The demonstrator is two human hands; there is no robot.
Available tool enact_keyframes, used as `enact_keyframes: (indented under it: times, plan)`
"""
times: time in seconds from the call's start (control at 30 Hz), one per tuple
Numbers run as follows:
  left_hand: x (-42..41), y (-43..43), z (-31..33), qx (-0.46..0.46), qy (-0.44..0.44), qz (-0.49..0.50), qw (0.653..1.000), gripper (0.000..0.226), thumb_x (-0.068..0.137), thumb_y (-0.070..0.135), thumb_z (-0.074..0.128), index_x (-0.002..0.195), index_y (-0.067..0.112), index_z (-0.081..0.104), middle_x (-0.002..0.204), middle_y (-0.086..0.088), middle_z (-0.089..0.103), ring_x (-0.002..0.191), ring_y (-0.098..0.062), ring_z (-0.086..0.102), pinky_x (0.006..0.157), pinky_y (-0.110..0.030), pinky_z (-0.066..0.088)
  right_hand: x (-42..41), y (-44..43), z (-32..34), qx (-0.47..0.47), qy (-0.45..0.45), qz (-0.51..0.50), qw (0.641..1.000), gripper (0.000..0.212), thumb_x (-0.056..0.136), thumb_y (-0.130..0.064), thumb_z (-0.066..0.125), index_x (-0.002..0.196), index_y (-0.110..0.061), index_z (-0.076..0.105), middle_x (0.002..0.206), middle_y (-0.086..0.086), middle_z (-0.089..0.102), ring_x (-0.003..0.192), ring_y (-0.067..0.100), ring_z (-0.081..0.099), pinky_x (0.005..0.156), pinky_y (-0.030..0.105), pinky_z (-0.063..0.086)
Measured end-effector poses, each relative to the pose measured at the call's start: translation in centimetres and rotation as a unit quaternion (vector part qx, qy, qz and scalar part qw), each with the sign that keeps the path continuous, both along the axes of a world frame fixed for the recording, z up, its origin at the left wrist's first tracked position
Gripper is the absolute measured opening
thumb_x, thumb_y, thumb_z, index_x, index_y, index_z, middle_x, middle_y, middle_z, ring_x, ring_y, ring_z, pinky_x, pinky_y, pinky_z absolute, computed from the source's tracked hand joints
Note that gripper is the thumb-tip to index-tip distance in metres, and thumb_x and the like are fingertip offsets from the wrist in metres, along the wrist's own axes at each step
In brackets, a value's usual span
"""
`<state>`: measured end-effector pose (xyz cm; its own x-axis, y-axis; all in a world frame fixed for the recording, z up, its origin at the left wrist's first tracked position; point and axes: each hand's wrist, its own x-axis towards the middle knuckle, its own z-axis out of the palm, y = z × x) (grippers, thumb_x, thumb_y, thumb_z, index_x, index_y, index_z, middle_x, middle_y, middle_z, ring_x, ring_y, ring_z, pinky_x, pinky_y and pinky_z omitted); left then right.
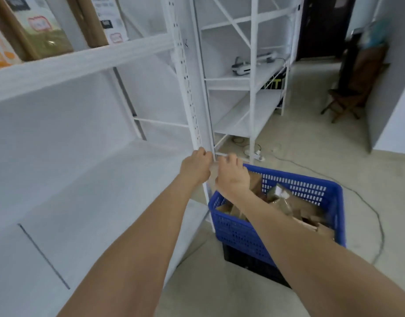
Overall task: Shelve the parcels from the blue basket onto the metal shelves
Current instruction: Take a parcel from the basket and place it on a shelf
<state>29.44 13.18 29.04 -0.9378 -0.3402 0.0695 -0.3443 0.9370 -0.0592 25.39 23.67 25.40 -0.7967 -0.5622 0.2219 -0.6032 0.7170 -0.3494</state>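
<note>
A blue perforated basket (242, 232) stands on a black crate (254, 264) beside the white metal shelf (94, 184). Several brown cardboard parcels (290, 204) lie inside it. Above the basket's near left corner, close to the shelf's corner post, my left hand (195, 167) and my right hand (231, 177) meet. Their fingers curl round a small pale parcel (212, 173) held between them. The hands cover most of it, so its shape is hard to read.
The upper shelf (78, 62) carries tall printed cartons (37, 30). A second white shelving unit (254, 88) behind holds a white headset (240, 67). A power strip (257, 155) and cables lie on the floor, and a wooden folding chair (347, 99) stands at the right.
</note>
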Motion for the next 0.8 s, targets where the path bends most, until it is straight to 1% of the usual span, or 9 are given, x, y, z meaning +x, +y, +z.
enact_keyframes:
  times: [0.07, 0.17, 0.27, 0.37, 0.47, 0.53, 0.6, 0.7, 0.8]
  plan:
    - [-3.9, 2.5, -2.7, 0.028, -0.025, -0.005, 0.999, 0.047, 0.090, 0.009, 0.051, 0.136, 0.010, 0.042, 0.134, -0.011, 0.040, 0.122, -0.027, 0.043, 0.086, -0.039, 0.044, -3.4, 2.6, -2.5, 0.034, -0.030, -0.002, 0.999, 0.046, 0.091, -0.023, 0.056, 0.133, -0.014, 0.040, 0.136, 0.010, 0.037, 0.128, 0.028, 0.036, 0.100, 0.037, 0.037]
    - [-9.0, 5.9, -7.1, 0.066, -0.060, -0.013, 0.996, 0.042, 0.093, 0.017, 0.050, 0.134, 0.010, 0.043, 0.131, -0.010, 0.042, 0.119, -0.026, 0.047, 0.083, -0.033, 0.040, -8.3, 6.0, -6.0, 0.059, -0.065, -0.009, 0.996, 0.049, 0.090, -0.023, 0.057, 0.135, -0.015, 0.039, 0.138, 0.010, 0.037, 0.128, 0.029, 0.036, 0.102, 0.038, 0.037]
    - [-12.6, 8.2, -11.2, 0.098, -0.095, -0.024, 0.990, 0.036, 0.093, 0.020, 0.050, 0.128, 0.010, 0.047, 0.128, -0.010, 0.044, 0.119, -0.027, 0.047, 0.091, -0.037, 0.043, -12.3, 8.5, -9.0, 0.086, -0.112, -0.015, 0.990, 0.049, 0.088, -0.021, 0.059, 0.132, -0.015, 0.040, 0.136, 0.011, 0.036, 0.127, 0.030, 0.037, 0.101, 0.040, 0.039]
    - [-15.8, 9.0, -15.2, 0.134, -0.136, -0.026, 0.981, 0.033, 0.092, 0.018, 0.052, 0.123, 0.009, 0.048, 0.129, -0.012, 0.043, 0.117, -0.029, 0.047, 0.091, -0.040, 0.046, -16.2, 10.2, -12.0, 0.093, -0.184, -0.045, 0.977, 0.050, 0.087, -0.024, 0.062, 0.132, -0.017, 0.041, 0.137, 0.010, 0.036, 0.128, 0.030, 0.037, 0.101, 0.042, 0.042]
    - [-18.9, 9.0, -19.1, 0.173, -0.179, -0.015, 0.968, 0.036, 0.093, 0.017, 0.051, 0.127, 0.009, 0.045, 0.130, -0.014, 0.041, 0.113, -0.031, 0.049, 0.091, -0.045, 0.047, -19.9, 11.4, -15.6, 0.076, -0.299, -0.112, 0.945, 0.054, 0.090, -0.027, 0.059, 0.137, -0.017, 0.037, 0.142, 0.012, 0.032, 0.130, 0.033, 0.036, 0.105, 0.046, 0.040]
    - [-20.9, 8.6, -21.6, 0.209, -0.192, 0.006, 0.959, 0.037, 0.094, 0.019, 0.051, 0.130, 0.010, 0.044, 0.130, -0.013, 0.041, 0.112, -0.030, 0.051, 0.091, -0.042, 0.048, -22.5, 11.9, -18.1, 0.075, -0.352, -0.152, 0.921, 0.055, 0.091, -0.025, 0.057, 0.140, -0.015, 0.034, 0.145, 0.014, 0.030, 0.129, 0.035, 0.039, 0.104, 0.047, 0.042]
    - [-23.1, 8.0, -24.4, 0.254, -0.204, 0.039, 0.945, 0.037, 0.096, 0.021, 0.050, 0.130, 0.009, 0.044, 0.131, -0.013, 0.041, 0.112, -0.029, 0.051, 0.092, -0.040, 0.047, -25.2, 12.1, -20.6, 0.073, -0.400, -0.188, 0.894, 0.060, 0.090, -0.027, 0.058, 0.143, -0.015, 0.032, 0.146, 0.015, 0.027, 0.126, 0.037, 0.042, 0.100, 0.046, 0.044]
    - [-26.3, 7.0, -28.9, 0.314, -0.229, 0.106, 0.915, 0.039, 0.098, 0.026, 0.047, 0.131, 0.007, 0.042, 0.135, -0.015, 0.042, 0.115, -0.031, 0.050, 0.094, -0.040, 0.046, -28.6, 11.7, -24.8, 0.038, -0.471, -0.231, 0.850, 0.071, 0.088, -0.045, 0.059, 0.145, -0.016, 0.029, 0.146, 0.016, 0.028, 0.126, 0.037, 0.041, 0.094, 0.042, 0.042]
    - [-29.3, 6.0, -32.9, 0.353, -0.252, 0.175, 0.884, 0.051, 0.099, 0.039, 0.043, 0.136, 0.005, 0.036, 0.138, -0.018, 0.041, 0.121, -0.032, 0.048, 0.096, -0.041, 0.043, -31.5, 10.4, -29.3, 0.008, -0.525, -0.275, 0.805, 0.093, 0.080, -0.062, 0.060, 0.151, -0.016, 0.020, 0.151, 0.017, 0.023, 0.135, 0.038, 0.030, 0.107, 0.050, 0.035]
